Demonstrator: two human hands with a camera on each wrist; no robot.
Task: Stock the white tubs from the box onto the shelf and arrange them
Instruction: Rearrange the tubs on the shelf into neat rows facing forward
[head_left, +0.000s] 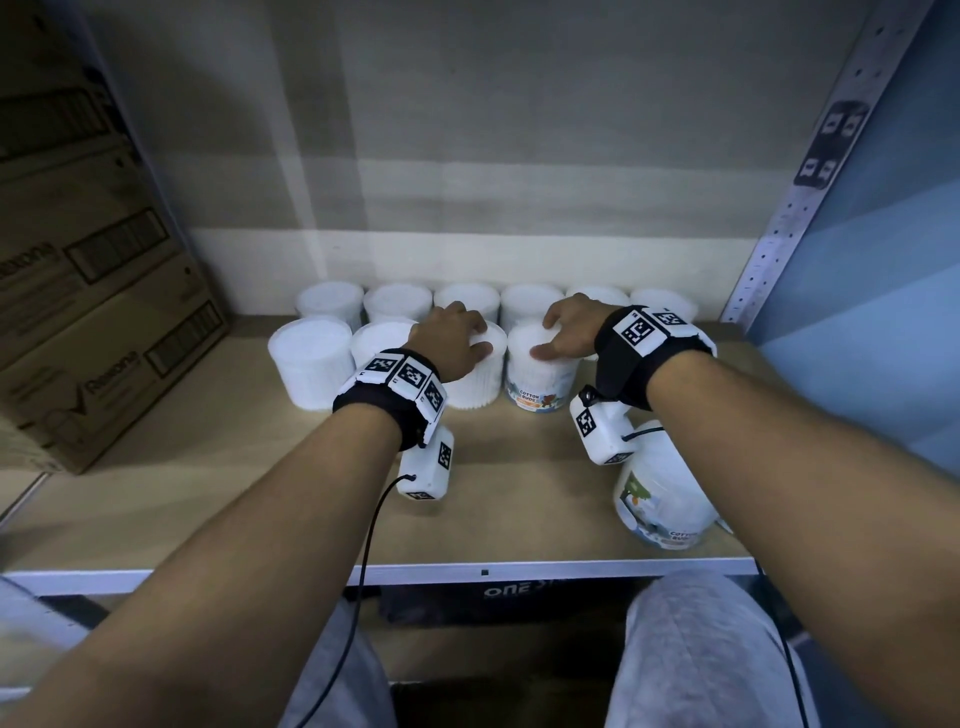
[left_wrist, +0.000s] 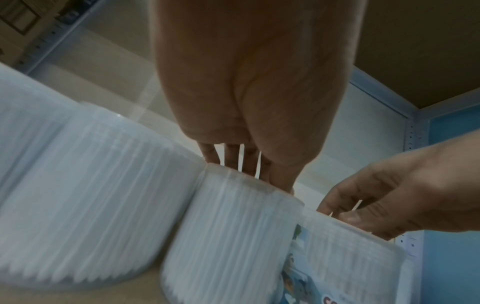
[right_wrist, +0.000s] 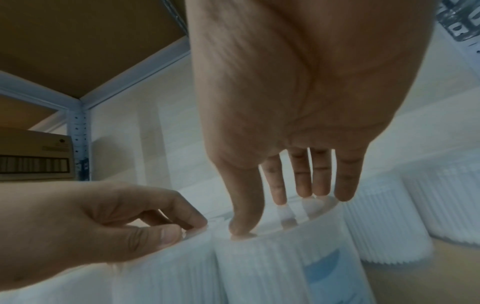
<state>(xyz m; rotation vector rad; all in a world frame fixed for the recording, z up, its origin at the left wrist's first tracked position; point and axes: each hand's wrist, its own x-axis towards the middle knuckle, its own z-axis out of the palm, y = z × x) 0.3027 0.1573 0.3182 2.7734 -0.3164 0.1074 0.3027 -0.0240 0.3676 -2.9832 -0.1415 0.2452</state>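
2 adjacent tubs on the shelf are held from above: left hand fingers curled on plain tub, right hand fingers spread over labelled tub.

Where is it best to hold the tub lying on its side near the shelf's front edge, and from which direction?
Probably grip the lying tub across its round side wall, coming from above. Its lid end points up-left and its labelled base toward the front-right, so the curved flank faces up, unobstructed.
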